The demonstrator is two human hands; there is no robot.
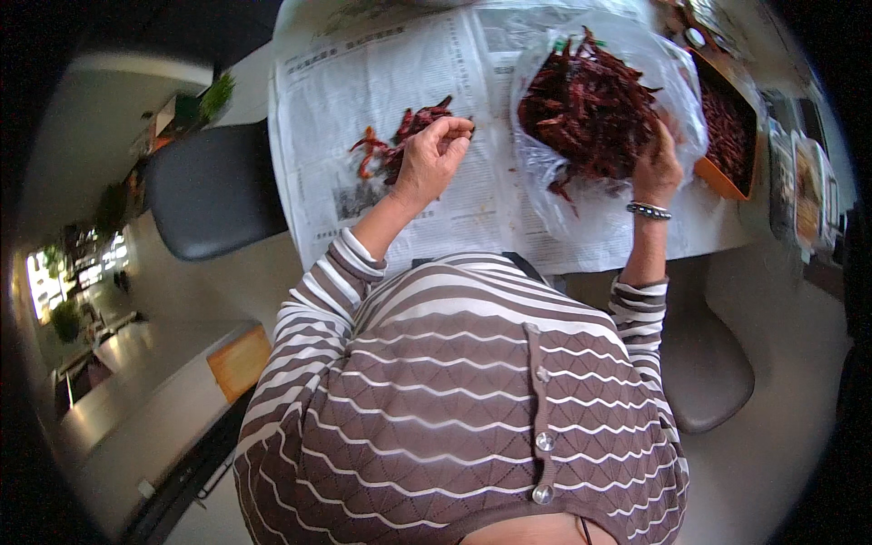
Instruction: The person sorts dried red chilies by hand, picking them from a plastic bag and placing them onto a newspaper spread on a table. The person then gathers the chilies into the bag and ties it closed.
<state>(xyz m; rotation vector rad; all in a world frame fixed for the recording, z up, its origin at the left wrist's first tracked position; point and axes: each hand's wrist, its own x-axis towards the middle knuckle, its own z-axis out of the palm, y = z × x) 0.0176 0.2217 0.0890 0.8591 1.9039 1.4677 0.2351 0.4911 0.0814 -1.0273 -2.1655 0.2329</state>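
Note:
My left hand [434, 155] is above the newspaper [381, 75], its thumb and fingers pinched together. A small dark bit shows at the fingertips, too small to name. Under and beside this hand lies a small pile of dried red chilies [407, 129], partly covered by it. A large heap of dried red chilies [586, 102] fills an open clear plastic bag [545, 197]. My right hand [659, 163] is against the heap's right side, inside the bag's edge. Its fingertips are partly hidden, so its grip is unclear.
An orange box [725, 178] with more dark red dried pieces stands right of the bag. Clear plastic containers [807, 184] are at the far right. A dark chair [211, 191] stands left of the table, and another chair [708, 368] is at lower right.

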